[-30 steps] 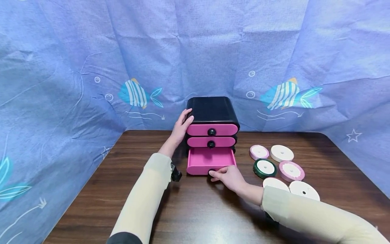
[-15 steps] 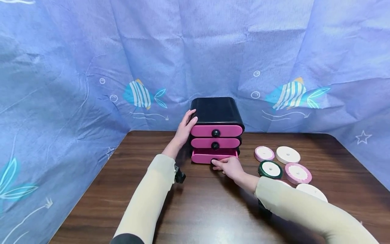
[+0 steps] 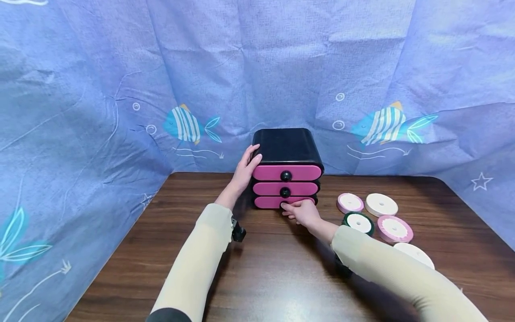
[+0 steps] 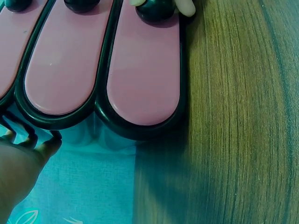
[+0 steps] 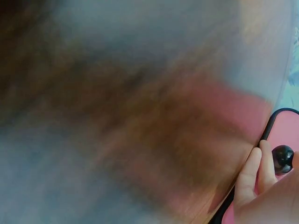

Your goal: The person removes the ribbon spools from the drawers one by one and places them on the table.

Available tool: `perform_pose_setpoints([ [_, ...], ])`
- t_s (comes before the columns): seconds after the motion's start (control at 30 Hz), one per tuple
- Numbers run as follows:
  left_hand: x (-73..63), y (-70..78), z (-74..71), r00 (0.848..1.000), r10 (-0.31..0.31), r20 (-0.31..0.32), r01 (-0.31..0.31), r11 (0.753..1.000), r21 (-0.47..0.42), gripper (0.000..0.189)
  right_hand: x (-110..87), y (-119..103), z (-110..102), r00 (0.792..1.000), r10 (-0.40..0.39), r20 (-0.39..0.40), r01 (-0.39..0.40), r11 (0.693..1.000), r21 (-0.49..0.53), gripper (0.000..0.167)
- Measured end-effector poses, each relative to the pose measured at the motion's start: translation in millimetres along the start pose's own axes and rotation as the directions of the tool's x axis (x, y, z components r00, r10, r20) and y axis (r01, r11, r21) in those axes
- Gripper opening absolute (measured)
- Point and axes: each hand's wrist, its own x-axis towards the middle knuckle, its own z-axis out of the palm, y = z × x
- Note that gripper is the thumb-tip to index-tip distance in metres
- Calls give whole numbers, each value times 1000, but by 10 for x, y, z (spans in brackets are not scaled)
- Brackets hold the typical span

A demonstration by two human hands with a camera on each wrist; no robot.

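Observation:
A small black drawer cabinet (image 3: pixel 287 145) with three pink drawers stands at the back of the table. My left hand (image 3: pixel 243 170) rests against its left side, fingertips at the upper edge; in the left wrist view those fingers (image 4: pixel 46 148) lie along the side wall. Low at the front, my right hand (image 3: pixel 304 212) pinches the round black knob (image 4: pixel 156 13) of the bottom drawer (image 3: pixel 265 203). That drawer sits flush in its frame, like the middle drawer (image 3: pixel 265 188) and the top drawer (image 3: pixel 267 172). Blur fills most of the right wrist view.
To the right of the cabinet lie several ribbon spools, including a pink-edged one (image 3: pixel 350 202), a white one (image 3: pixel 381 205), a green one (image 3: pixel 359 222) and a pink one (image 3: pixel 394 228). My right sleeve (image 3: pixel 386 264) passes in front of them. A blue fish-print cloth (image 3: pixel 281 67) hangs behind the table.
The bottom drawer has slid from pulled out to fully in, with my right hand on its knob moving away from me. My left hand has stayed on the cabinet's side.

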Motion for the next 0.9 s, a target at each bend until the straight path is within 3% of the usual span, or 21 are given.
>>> perform_pose_setpoints([
  [0.43,15,-58,1,1000,-1,0,1,1000,1,52,27,55,0,1000,16,25,-16,1000,-9,40],
  [0.7,31,-31,-40,1000,-5,0,5,1000,11,51,-141,-20,-61,998,47,48,-46,998,-34,37],
  [0.9,37,-34,-63,1000,0,8,0,1000,19,51,-334,-88,-163,997,7,79,-6,1000,-12,36],
])
